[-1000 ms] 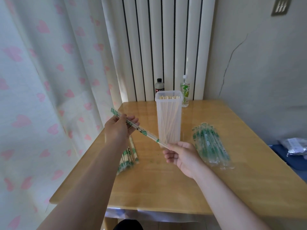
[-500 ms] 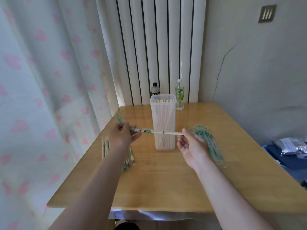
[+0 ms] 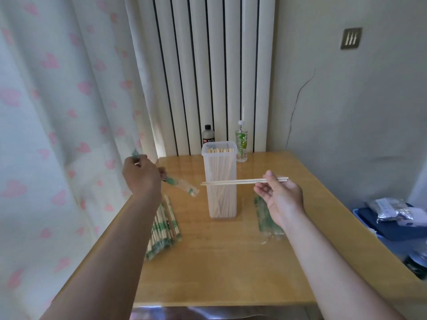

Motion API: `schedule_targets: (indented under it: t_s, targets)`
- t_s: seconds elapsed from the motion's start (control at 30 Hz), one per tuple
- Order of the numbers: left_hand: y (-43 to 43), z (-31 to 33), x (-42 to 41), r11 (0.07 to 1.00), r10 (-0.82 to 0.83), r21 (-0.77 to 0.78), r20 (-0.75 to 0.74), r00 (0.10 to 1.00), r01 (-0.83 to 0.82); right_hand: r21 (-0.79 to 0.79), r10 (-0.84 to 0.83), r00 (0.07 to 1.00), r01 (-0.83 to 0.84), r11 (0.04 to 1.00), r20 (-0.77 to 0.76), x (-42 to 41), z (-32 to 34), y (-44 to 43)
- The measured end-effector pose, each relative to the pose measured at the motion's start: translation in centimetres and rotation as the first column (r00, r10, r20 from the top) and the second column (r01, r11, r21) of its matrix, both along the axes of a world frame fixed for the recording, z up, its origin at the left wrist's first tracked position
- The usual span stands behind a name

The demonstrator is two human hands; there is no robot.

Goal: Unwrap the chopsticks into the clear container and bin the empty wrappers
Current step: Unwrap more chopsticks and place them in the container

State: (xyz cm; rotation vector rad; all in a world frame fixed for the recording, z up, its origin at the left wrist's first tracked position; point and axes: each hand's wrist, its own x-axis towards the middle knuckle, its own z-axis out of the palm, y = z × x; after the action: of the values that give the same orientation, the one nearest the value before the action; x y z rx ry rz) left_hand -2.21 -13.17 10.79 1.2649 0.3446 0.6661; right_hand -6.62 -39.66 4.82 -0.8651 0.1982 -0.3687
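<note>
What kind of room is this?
Probably a room in someone's home, maybe an eating corner: a small wooden table stands by a white radiator, with a pink-heart curtain beside it.

- Dark plastic bottle with a black cap (image 3: 208, 135), at the far edge of the table (image 3: 231, 262), beyond and between the two grips: white letters "SO" on its label, the rest hidden behind the rim of the tall clear plastic container (image 3: 219, 144); a small red patch left of them is too small to read.
- Clear bottle with a white cap and green label (image 3: 241, 142), beyond the grip of the right hand (image 3: 279, 197) on the bare wooden chopsticks (image 3: 231, 182): green print, illegible.
- Thin clear wrapper with green print (image 3: 182, 184), hanging from the grip of the left hand (image 3: 142, 175): marks too blurred to read.
- Grey metal wall plate (image 3: 351, 38), high above and right of the right grip: three upright strokes.
</note>
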Motion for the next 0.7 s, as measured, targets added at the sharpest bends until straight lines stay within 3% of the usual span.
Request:
schedule_targets:
  t_s: [0.13,0.23,0.47,0.6,0.7]
  targets:
    - [-3.8,1.5,0.3,0.938,-0.247,0.239,-0.053,0.968,0.252,-0.097,-0.027,0.999,0.03,0.995,0.032,0.7,2.2,-0.1]
    - [-6.1,1.2,0.7,0.853,-0.342,0.38,-0.113,0.933,0.358,-0.194,-0.059,0.996,0.071,0.979,0.064,1.6,4.6,-0.3]
    - [-7.2,1.8,2.0,0.856,-0.372,0.36,-0.071,0.926,0.371,-0.492,-0.089,0.968,0.197,0.848,0.235,4.4,12.5,-0.4]
    - [-6.3,1.4,2.6,0.865,-0.353,0.356,-0.071,0.933,0.354,-0.744,-0.089,0.97,0.23,0.628,0.225,6.9,15.7,-0.2]
    - [-5.5,0.6,2.9,0.862,-0.339,0.371,-0.087,0.937,0.346,-0.909,-0.041,0.996,0.088,0.408,0.079,9.0,15.7,1.0]
